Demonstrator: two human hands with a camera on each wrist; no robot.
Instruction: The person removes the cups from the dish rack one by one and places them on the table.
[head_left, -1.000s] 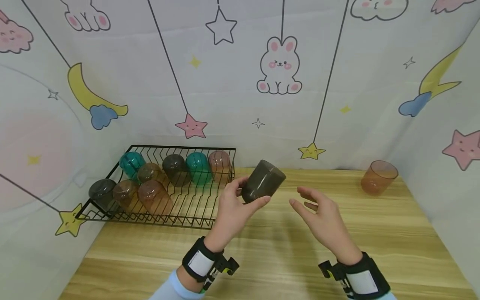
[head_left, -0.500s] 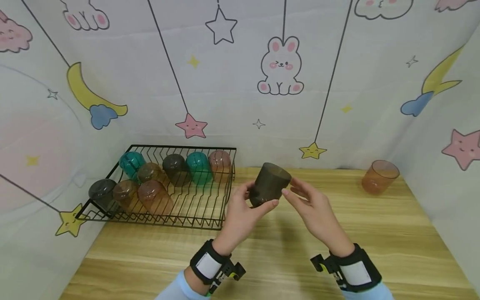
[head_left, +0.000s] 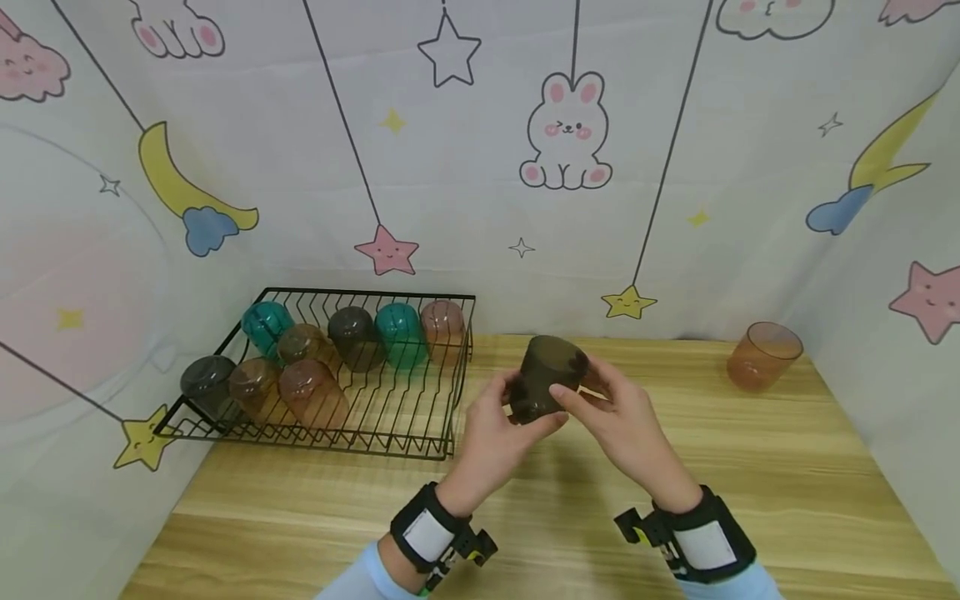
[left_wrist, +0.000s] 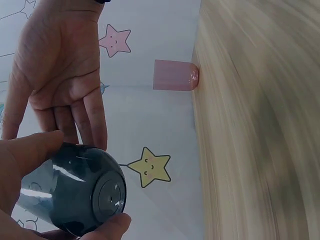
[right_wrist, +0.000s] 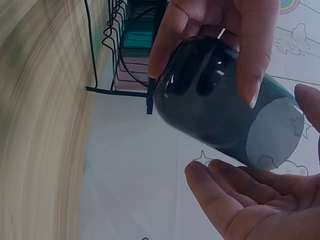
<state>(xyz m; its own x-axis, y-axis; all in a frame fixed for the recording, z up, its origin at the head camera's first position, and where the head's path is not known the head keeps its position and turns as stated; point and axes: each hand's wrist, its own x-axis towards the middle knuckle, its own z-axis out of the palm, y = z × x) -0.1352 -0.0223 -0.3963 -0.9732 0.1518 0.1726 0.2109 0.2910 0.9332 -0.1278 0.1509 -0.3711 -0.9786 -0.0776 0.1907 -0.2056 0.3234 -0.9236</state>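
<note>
A dark grey see-through cup (head_left: 546,392) is held tilted above the table, its mouth toward the upper right. My left hand (head_left: 491,437) grips it near the base, thumb on the near side and fingers behind. In the left wrist view the round base of the cup (left_wrist: 109,197) shows close to the left fingertips. My right hand (head_left: 626,429) reaches around the rim end, thumb in front and fingers extended behind. The right wrist view shows the right fingers (right_wrist: 235,192) under the cup (right_wrist: 210,107), a small gap visible at the fingertips.
A black wire rack (head_left: 390,417) at the left holds several teal, grey, amber and pink cups upside down. One orange-pink cup (head_left: 761,358) stands upright at the right back of the wooden table (head_left: 750,467). A patterned cloth (head_left: 465,167) hangs behind.
My right hand has come in from the right to the cup's rim end. My left hand has moved slightly right with the cup, whose mouth now points further upward.
</note>
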